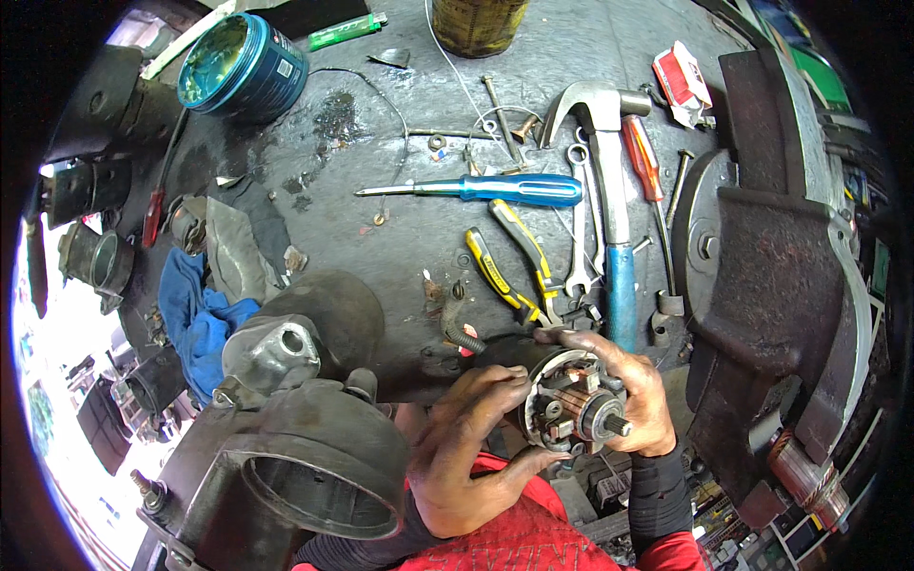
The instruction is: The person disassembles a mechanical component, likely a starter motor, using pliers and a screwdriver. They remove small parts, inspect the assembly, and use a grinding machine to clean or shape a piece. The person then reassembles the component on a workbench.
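Both my hands hold a dark cylindrical starter motor (pixel 569 407) just over the near edge of the bench. Its end faces up toward me, with copper-coloured windings, brush holders and a short splined shaft in the middle. My left hand (pixel 462 443) curls around its left side, fingers on top of the rim and thumb below. Wrapped around the right side is my right hand (pixel 640 385), its fingers partly hidden behind the motor. Most of the motor's body is out of sight beneath my hands. Yellow-and-black pliers (pixel 514 262) lie just beyond it.
A claw hammer (pixel 609 181), wrenches (pixel 579 219), a blue screwdriver (pixel 476 188) and a red-handled screwdriver (pixel 643 157) lie beyond my hands. A metal housing (pixel 324 457) stands at left, near a blue rag (pixel 195 319). A grease tub (pixel 276 71) sits far left; a vise (pixel 762 266) rises at right.
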{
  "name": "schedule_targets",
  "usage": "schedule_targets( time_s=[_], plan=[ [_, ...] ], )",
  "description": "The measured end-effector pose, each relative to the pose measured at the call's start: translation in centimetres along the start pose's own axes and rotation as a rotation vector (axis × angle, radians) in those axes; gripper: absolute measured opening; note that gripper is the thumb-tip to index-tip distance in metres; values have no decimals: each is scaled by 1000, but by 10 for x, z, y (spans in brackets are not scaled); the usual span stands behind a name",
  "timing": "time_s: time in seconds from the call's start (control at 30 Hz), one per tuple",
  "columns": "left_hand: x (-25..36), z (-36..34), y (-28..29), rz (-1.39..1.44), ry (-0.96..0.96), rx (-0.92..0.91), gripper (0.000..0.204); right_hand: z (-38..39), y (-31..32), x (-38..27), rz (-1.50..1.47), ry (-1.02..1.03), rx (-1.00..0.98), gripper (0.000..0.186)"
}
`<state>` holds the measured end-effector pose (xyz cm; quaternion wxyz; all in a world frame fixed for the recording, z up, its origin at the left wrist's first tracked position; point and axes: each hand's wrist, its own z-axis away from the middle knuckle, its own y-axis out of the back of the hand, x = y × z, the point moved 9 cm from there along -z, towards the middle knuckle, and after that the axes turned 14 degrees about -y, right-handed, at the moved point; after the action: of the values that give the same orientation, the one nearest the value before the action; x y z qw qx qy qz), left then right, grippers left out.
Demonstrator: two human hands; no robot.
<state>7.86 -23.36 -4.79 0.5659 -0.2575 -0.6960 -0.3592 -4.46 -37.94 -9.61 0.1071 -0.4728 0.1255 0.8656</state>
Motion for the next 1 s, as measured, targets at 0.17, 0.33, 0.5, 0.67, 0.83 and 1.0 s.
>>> schedule_targets(
  time_s=[0.17,0.33,0.5,0.67,0.83,1.0],
  plan=[
    [-6,10,0,39,-46,-91,84,4,-3,-7,89,52,51,78],
    [-13,25,11,16,-97,-88,81,13,-22,-19,115,202,31,92],
    [-20,39,15,34,-143,-39,76,21,-35,-30,205,235,74,92],
    [-20,46,15,-49,-148,13,74,31,-33,-40,310,176,126,96],
    [-20,46,15,-41,-93,49,76,79,18,-2,-11,12,575,21],
    [-9,44,13,-71,-170,8,83,160,-27,113,271,-257,529,19]
  ],
)
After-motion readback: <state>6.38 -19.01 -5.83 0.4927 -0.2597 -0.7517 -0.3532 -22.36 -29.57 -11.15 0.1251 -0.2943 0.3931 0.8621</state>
